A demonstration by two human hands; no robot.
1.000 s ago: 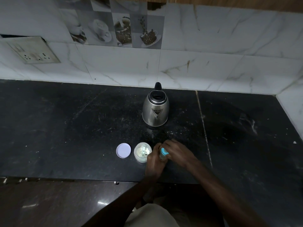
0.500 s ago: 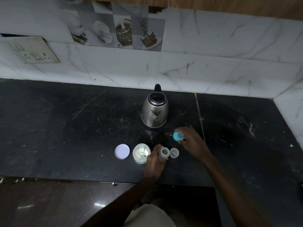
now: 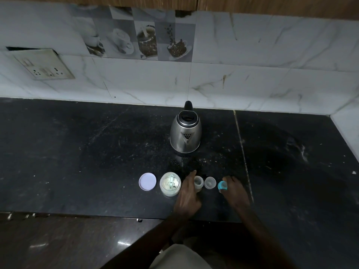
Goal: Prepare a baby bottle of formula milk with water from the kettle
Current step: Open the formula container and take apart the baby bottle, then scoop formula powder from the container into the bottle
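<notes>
A steel kettle point(image 3: 185, 132) with a black lid and handle stands at the back of the dark counter. Near the front edge my left hand point(image 3: 188, 193) grips the open baby bottle point(image 3: 198, 183), which stands upright. Just right of it sits a clear cap point(image 3: 210, 182). My right hand point(image 3: 234, 189) holds the blue teat ring point(image 3: 222, 185) down at the counter, right of the cap. Left of the bottle is an open formula jar point(image 3: 170, 183) with pale powder and a scoop inside. Its round white lid point(image 3: 147, 181) lies flat further left.
A marble-tiled wall runs behind the counter, with a socket plate point(image 3: 43, 65) at upper left. The counter point(image 3: 77, 152) has a seam right of the kettle and a wall corner at far right. The front edge drops to a dark floor.
My right hand lifted the blue teat ring off the bottle, swung it up to the right, then brought it down beside the clear cap. My left hand stayed on the bottle.
</notes>
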